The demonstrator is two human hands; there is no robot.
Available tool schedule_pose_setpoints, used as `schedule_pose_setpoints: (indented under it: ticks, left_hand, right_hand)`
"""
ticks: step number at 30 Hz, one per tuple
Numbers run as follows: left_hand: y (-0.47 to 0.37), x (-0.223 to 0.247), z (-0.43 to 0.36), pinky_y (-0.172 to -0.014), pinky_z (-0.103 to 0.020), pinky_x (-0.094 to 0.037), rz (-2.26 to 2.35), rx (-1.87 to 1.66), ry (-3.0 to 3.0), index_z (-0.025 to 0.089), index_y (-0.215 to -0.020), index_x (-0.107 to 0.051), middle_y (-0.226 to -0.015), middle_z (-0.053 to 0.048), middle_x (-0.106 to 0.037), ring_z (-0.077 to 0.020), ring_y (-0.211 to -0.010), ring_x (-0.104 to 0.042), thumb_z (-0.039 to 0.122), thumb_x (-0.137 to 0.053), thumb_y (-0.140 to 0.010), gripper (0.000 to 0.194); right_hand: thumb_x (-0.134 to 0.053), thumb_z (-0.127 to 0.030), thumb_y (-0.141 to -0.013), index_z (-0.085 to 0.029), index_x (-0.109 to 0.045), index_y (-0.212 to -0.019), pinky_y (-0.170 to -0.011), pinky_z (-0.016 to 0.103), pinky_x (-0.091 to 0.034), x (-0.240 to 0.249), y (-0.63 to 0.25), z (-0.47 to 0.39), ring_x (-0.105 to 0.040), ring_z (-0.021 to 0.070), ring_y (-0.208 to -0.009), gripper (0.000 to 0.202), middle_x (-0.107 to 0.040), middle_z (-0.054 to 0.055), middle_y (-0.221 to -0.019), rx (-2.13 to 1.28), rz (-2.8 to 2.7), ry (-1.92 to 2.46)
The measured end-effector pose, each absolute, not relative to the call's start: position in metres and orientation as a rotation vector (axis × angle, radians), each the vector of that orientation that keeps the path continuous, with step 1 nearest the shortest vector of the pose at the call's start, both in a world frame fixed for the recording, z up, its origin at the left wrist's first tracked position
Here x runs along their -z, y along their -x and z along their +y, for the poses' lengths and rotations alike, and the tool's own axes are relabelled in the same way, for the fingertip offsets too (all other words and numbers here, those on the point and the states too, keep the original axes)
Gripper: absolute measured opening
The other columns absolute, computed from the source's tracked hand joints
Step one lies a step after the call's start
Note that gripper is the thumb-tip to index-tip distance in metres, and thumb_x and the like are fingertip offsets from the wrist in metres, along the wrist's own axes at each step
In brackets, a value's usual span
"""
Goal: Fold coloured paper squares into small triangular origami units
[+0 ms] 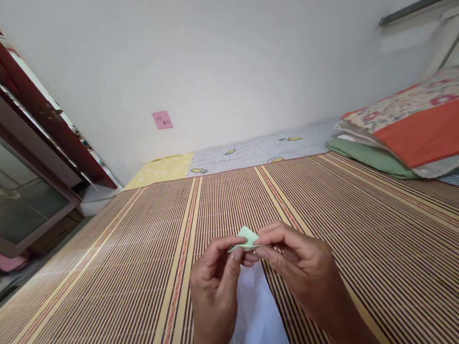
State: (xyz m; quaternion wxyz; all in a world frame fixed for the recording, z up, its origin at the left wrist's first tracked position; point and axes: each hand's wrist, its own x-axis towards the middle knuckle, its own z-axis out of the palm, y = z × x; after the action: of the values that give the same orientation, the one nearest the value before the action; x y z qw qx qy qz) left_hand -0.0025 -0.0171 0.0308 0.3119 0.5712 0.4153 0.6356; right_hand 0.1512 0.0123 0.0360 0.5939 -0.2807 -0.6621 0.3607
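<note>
A small piece of folded light-green paper point(247, 235) is held up between both hands, its pointed corner facing away from me. My left hand point(216, 285) pinches its left side between thumb and fingers. On the right side, my right hand point(307, 271) grips the same paper with thumb and forefinger. The fingers cover much of the lower edge, so the folds there are partly hidden. Under the hands lies a white sheet of paper point(259, 316) with faint creases, its far end hidden behind the fingers.
A striped bamboo mat point(143, 283) spreads over the bed. At the right is a stack of folded bedding point(419, 132). Beyond the mat runs a checked cloth point(247, 152) beside a yellow one point(164, 168). A pink note point(162, 120) sticks to the wall.
</note>
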Motion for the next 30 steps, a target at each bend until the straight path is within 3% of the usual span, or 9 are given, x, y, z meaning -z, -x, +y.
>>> schedule_pose_setpoints:
  ticks: [5, 12, 18, 30]
  left_hand:
    - [-0.004, -0.028, -0.017, -0.075, -0.019, -0.062, 1.154, -1.827, -1.482, 0.030, -0.116, -0.070, -0.100, 0.001, -0.075, -0.0115, -0.084, -0.075, 0.019, -0.066, -0.096, 0.023]
    - [-0.003, -0.029, -0.018, -0.073, -0.017, -0.061, 1.285, -1.781, -1.643, 0.031, -0.116, -0.074, -0.095, 0.003, -0.078, -0.0096, -0.079, -0.074, 0.018, -0.064, -0.097, 0.025]
    - [-0.008, -0.030, -0.017, -0.079, -0.021, -0.058, 1.432, -1.774, -1.866, 0.034, -0.125, -0.072, -0.105, 0.002, -0.078, -0.0105, -0.088, -0.073, 0.015, -0.059, -0.099, 0.034]
    - [-0.011, -0.033, -0.017, -0.067, -0.020, -0.052, 1.273, -1.749, -1.740, 0.035, -0.123, -0.074, -0.086, 0.003, -0.067, -0.0087, -0.075, -0.063, 0.015, -0.059, -0.100, 0.034]
  right_hand:
    - [-0.064, -0.016, -0.095, -0.023, -0.072, -0.090, -0.075, 0.030, -0.059, -0.038, -0.150, 0.011, -0.072, 0.0159, -0.084, 0.012, -0.072, 0.001, -0.090, -0.841, -1.529, 0.630]
    - [-0.065, -0.017, -0.096, -0.023, -0.071, -0.089, -0.075, 0.030, -0.059, -0.037, -0.149, 0.011, -0.071, 0.0165, -0.084, 0.011, -0.072, 0.001, -0.089, -0.813, -1.521, 0.648]
    - [-0.066, -0.018, -0.095, -0.022, -0.069, -0.085, -0.073, 0.030, -0.058, -0.036, -0.146, 0.009, -0.071, 0.0162, -0.082, 0.011, -0.070, 0.001, -0.087, -0.764, -1.505, 0.691]
    - [-0.067, -0.021, -0.093, -0.022, -0.064, -0.083, -0.067, 0.029, -0.057, -0.027, -0.138, 0.007, -0.069, 0.0152, -0.074, 0.011, -0.070, -0.001, -0.081, -0.664, -1.373, 0.843]
